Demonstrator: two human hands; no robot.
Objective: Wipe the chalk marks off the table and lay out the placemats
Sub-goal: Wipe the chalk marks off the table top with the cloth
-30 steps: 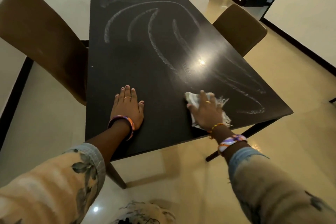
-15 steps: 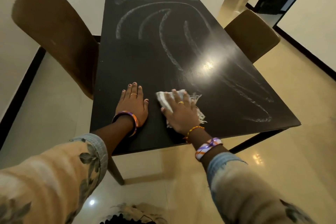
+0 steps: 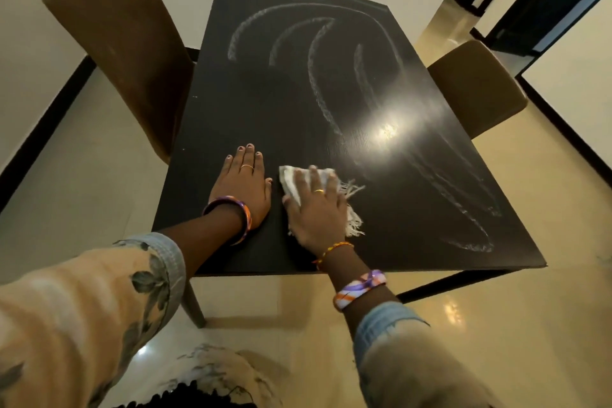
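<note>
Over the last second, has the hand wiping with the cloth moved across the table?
Yes. The right hand, pressing the cloth, slid left along the table near edge toward the flat left hand and now lies close beside it.

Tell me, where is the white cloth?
In the head view, the white cloth lies on the black table near its front edge, under the right hand, beside the left hand.

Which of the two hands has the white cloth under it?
The right hand: it presses flat on the fringed cloth on the dark table. The left hand lies beside it, flat on the bare tabletop.
</note>
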